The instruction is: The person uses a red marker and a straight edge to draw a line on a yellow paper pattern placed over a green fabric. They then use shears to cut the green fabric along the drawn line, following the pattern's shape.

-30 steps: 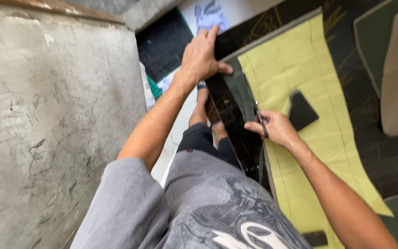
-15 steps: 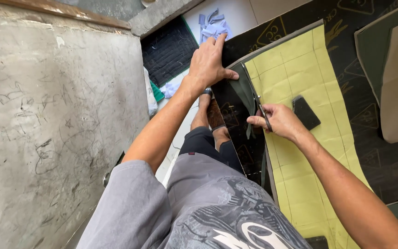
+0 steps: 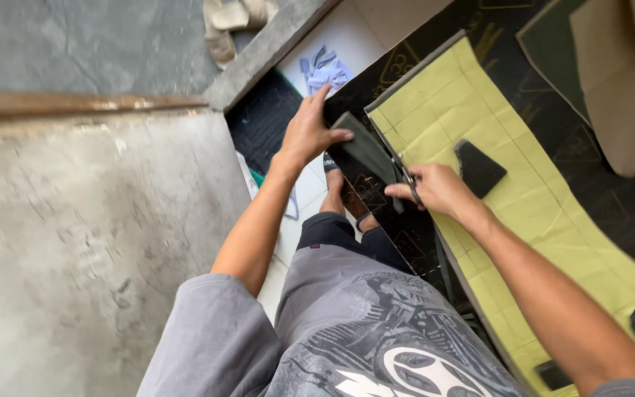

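Head view, looking steeply down. The left half of the frame is filled by a rough grey concrete wall (image 3: 90, 242) with a rusty ledge (image 3: 75, 103) across the upper left. A white tiled floor (image 3: 347, 44) is seen at top centre, with a crumpled pale blue cloth (image 3: 325, 72) lying on it. The right half is taken by a black sheet (image 3: 589, 176) spread flat, and a long yellow-green pattern piece (image 3: 508, 191) is laid diagonally on it from top centre to lower right. A small dark rectangular block (image 3: 479, 167) rests on the yellow piece, just right of the right hand. A tan panel (image 3: 626, 95) is seen in the upper right corner.

The left hand (image 3: 309, 132), at centre top, is spread with fingers extended; a loose dark strip (image 3: 367, 147) of the cut material is pinched under the thumb and lifted at the edge of the black sheet. The right hand (image 3: 435, 190), centre frame, is closed around a thin cutting tool (image 3: 403, 173), its tip at the border of the yellow piece; the tool's kind cannot be told. The strip runs between both hands. A grey printed shirt (image 3: 376, 345) fills the bottom.
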